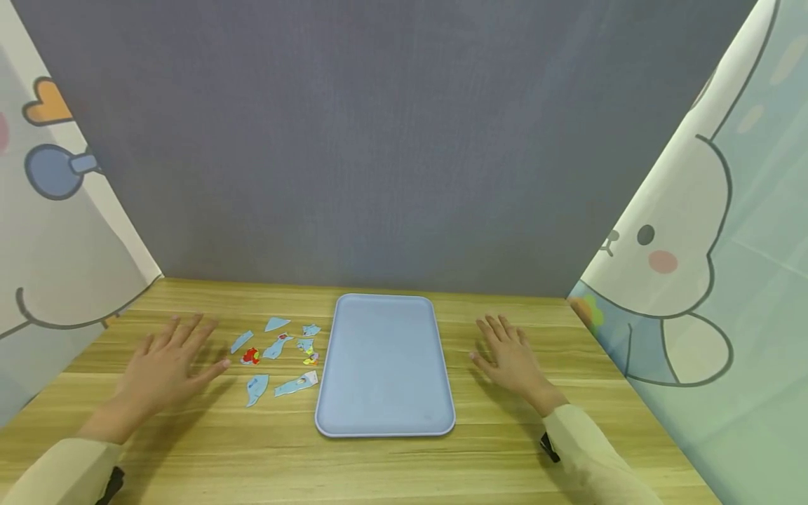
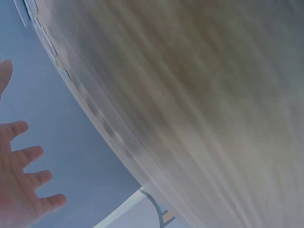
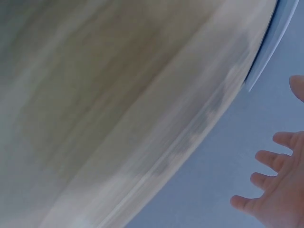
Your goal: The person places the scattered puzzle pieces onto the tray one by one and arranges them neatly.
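I see both hands spread flat, fingers straight, holding nothing. My left hand lies palm down over the wooden table, just left of a scatter of blue puzzle pieces. The nearest piece, a thin blue sliver, sits just beside the left fingertips; no contact that I can confirm. A red-marked piece is next to it, a long pale piece and a curved blue piece lie nearer me, and a piece with yellow and pink marks lies closest to the tray.

The blue tray lies flat in the middle, between the two hands, with the pieces all on its left side, near its left rim but off it. My right hand is right of the tray, near its right edge, not touching it, well apart from the pieces; the tray is between that hand and them.

Grey backdrop behind, cartoon-print curtains left and right.

Wrist views are blurred: left wrist shows spread fingers by the table edge, right wrist shows spread fingers likewise. I cannot tell more from them.
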Motion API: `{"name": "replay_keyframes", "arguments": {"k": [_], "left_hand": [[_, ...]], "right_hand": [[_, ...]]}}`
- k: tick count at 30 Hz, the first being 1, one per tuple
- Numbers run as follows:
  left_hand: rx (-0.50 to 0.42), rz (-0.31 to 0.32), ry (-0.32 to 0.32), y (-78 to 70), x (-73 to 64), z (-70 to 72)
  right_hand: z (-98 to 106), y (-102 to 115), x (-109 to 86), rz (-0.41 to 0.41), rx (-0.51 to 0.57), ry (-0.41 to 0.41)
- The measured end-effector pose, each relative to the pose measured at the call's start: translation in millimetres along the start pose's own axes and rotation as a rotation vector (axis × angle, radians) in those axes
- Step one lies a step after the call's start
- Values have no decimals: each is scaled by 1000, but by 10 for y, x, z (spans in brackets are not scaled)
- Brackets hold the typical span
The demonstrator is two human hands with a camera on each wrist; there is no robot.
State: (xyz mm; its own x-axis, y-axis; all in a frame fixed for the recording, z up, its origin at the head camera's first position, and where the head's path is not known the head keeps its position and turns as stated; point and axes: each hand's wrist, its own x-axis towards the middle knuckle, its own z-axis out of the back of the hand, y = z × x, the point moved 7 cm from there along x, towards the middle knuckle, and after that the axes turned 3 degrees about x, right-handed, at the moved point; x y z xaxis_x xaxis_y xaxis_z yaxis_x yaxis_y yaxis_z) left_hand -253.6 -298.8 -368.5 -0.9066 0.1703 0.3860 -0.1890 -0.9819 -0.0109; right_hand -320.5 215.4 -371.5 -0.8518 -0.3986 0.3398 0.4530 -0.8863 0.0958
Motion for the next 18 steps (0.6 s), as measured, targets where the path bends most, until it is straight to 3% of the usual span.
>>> {"name": "replay_keyframes", "arguments": {"k": [18], "left_hand": [[10, -125, -71, -317, 49, 32]], "right_hand": [[-108, 320, 36, 111, -31, -11]]}}
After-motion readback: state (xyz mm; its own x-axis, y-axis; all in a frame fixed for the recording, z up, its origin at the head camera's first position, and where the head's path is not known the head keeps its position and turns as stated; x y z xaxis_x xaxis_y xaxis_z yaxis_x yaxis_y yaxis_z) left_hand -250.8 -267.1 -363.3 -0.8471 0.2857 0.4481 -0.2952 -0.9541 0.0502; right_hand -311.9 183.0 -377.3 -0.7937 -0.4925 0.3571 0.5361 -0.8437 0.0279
